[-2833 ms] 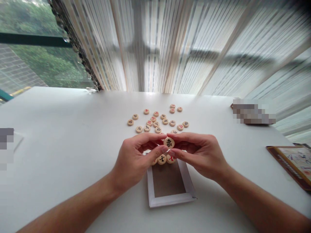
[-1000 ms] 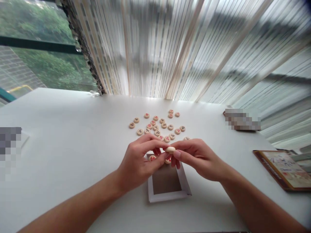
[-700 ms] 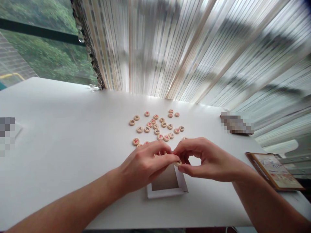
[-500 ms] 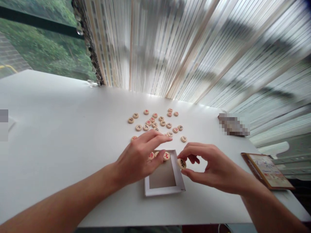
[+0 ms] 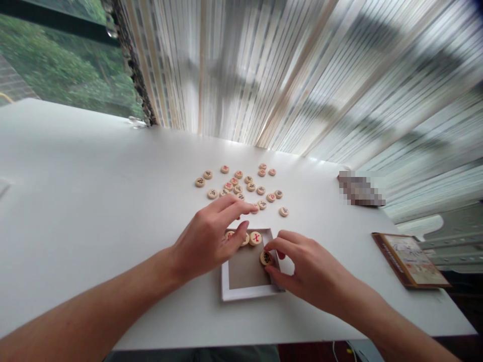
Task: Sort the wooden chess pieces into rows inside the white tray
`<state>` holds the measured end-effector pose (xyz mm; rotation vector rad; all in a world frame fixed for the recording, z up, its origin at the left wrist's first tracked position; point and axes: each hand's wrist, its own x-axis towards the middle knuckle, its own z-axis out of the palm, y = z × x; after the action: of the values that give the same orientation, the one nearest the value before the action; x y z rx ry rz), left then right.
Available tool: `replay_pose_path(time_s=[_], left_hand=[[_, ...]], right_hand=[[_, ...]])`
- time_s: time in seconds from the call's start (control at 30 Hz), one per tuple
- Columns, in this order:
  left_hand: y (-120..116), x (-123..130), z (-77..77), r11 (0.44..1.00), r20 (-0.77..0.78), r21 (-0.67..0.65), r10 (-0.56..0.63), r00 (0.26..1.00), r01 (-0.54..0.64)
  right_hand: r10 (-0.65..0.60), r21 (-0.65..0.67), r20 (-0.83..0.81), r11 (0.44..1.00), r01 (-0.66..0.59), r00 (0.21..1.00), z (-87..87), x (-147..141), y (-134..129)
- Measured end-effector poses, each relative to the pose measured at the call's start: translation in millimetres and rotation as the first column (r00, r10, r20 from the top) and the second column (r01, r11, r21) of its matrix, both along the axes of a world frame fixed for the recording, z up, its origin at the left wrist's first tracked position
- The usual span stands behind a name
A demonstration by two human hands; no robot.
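Between the thumb and fingers of my right hand (image 5: 298, 261) is a Chinese chess piece with a black character (image 5: 266, 258), just inside the right wall of a shallow white box (image 5: 225, 281). Along the box's far wall sit a red-marked piece (image 5: 255, 238) and a couple more, partly covered by my left hand (image 5: 215, 231). That hand is open and reaches over the box's far left corner, holding nothing. Its index fingertip is at a red-marked piece (image 5: 255, 207) on the table; whether it touches is unclear.
Several round chess pieces (image 5: 251, 186) lie scattered on the white table (image 5: 113, 201) beyond the box. To the right lie a brown book-like item (image 5: 413, 261) and a blurred-out object (image 5: 360, 188). A striped string curtain (image 5: 234, 75) hangs along the far edge.
My right hand has moved left with the black-marked piece, from outside the box's right wall to inside it. My left hand has shifted slightly left and stays open.
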<state>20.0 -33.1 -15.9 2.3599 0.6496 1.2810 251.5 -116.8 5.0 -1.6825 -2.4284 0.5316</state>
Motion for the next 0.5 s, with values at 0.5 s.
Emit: replay_pose_path(time_s=[0.5], left_hand=[[0.1,-0.4,0.6,1.000,-0.012,0.020,0.002,1.000,-0.002]], right_hand=[[-0.045,0.197,0.092,0.980,0.026,0.995,-8.5,-6.0,-0.8]])
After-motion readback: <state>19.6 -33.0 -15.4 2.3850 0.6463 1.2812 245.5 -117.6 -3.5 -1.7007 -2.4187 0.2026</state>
